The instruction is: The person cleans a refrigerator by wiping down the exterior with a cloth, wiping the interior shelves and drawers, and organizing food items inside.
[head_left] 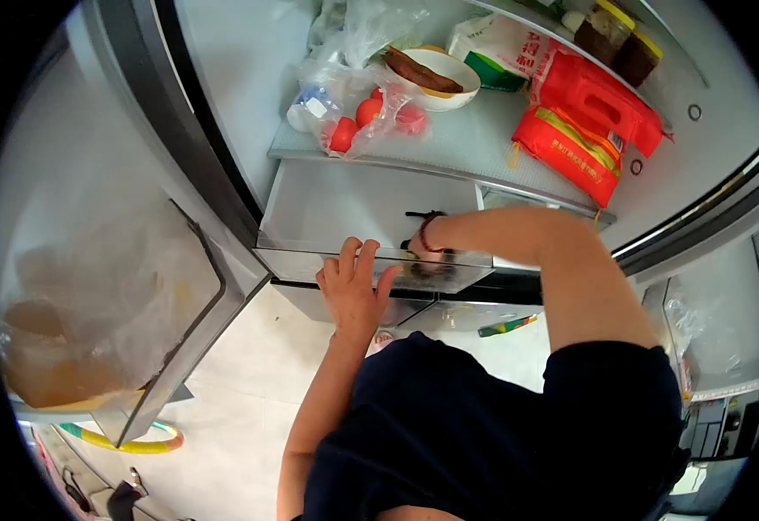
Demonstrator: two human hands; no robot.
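Mid-frame, the left hand (353,291) rested loose, spread fingers on a pale, clear-fronted plastic drawer (327,204); the right hand (428,245) was inside (its grip I could not tell). The drawer looked stiff and smooth, best held along its front.

The drawer (336,195) has a pale, smooth plastic body with a soft sheen, and its front panel (288,260) is clear, glossy plastic. Above it, the shelf (484,130) looks like finely textured glass, edged with a smooth, metallic-looking trim (449,168). The thin plastic bag (358,74) is transparent, crinkled and shiny. The bowl (449,102) has a glossy, ceramic-looking finish. The red packaging (562,163) is slick, creased plastic film. The shirt (475,425) is soft, matt cloth; the floor (240,356) looks smooth, with a faint sheen.
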